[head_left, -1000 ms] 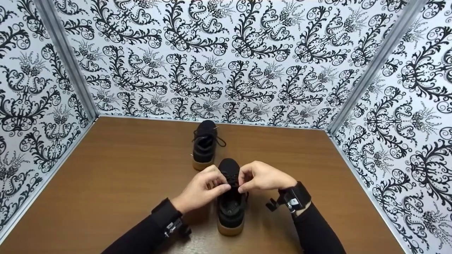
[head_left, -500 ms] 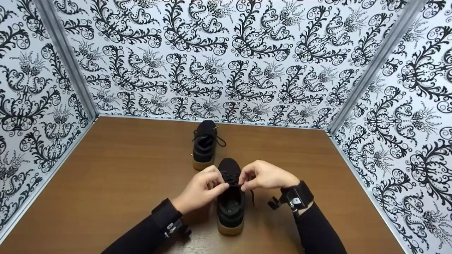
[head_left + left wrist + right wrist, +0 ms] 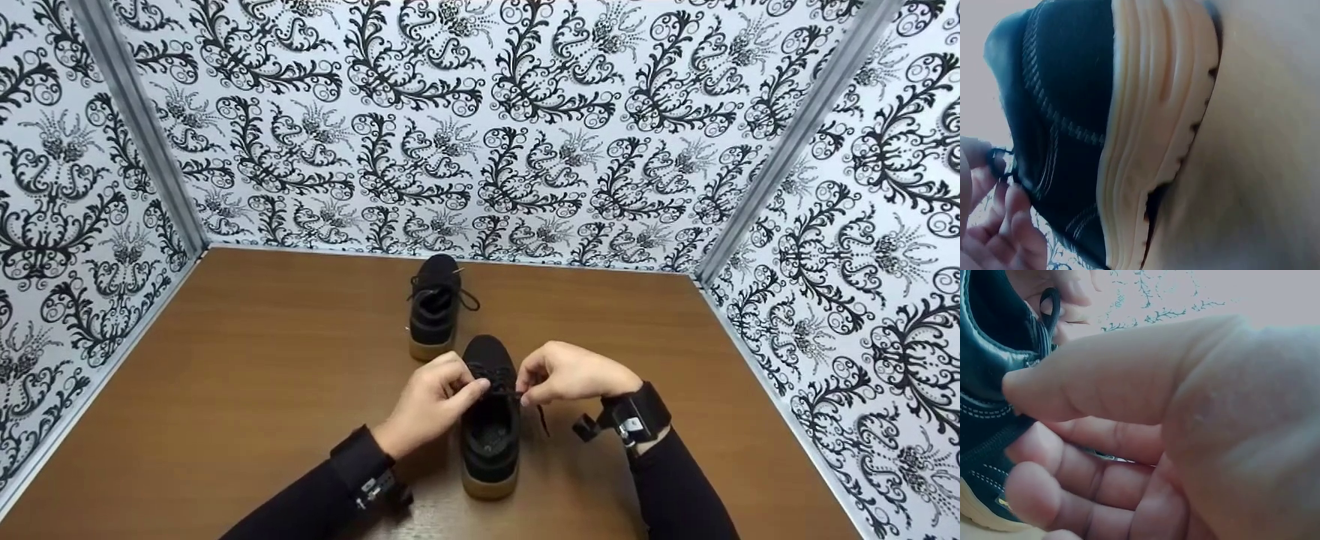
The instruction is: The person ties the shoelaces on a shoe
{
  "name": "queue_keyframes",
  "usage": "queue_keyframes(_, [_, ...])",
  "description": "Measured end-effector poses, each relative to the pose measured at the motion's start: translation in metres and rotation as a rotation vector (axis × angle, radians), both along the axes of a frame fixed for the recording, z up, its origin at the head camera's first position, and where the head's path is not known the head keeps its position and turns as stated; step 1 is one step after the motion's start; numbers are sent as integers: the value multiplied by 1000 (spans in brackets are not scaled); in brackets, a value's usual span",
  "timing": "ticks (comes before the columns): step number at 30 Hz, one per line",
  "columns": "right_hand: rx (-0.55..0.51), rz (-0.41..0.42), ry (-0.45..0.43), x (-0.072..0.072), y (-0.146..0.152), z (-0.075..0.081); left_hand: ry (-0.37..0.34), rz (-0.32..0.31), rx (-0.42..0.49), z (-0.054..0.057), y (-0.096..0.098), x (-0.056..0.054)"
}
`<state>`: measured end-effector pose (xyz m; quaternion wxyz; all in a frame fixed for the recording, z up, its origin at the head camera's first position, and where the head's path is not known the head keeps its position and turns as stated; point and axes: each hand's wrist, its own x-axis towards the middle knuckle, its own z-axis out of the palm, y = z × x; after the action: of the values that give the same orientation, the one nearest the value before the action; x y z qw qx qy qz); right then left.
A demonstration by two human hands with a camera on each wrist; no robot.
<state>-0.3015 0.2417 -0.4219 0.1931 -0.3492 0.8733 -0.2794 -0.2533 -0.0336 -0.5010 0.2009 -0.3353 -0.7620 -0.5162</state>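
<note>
A black shoe (image 3: pixel 489 480) with a tan sole stands on the table, its toe pointing away from me. My left hand (image 3: pixel 433 401) pinches a shoelace (image 3: pixel 1051 312) at the top of the tongue; in the right wrist view the lace forms a small loop by those fingers. Beside the shoe's right edge, my right hand (image 3: pixel 574 373) pinches a lace between thumb and fingers, with a loose lace end (image 3: pixel 543 421) hanging below. In the left wrist view the shoe's side and sole (image 3: pixel 1151 112) fill the middle, and the left fingers (image 3: pixel 1024 225) show at lower left.
A second black shoe (image 3: pixel 433 326) stands farther back and slightly left, with lace loops sticking out at its sides. The brown table (image 3: pixel 285 330) ends at patterned walls (image 3: pixel 525 150) on the back and both sides.
My right hand has moved a little to the right, drawing the lace out past the shoe's edge, and a lace end now hangs there. The left hand has shifted slightly up and right.
</note>
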Motion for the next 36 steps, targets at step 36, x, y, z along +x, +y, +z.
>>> queue_keyframes(36, [-56,-78,-64,-1,2,0,-429,52,13,11,0,5])
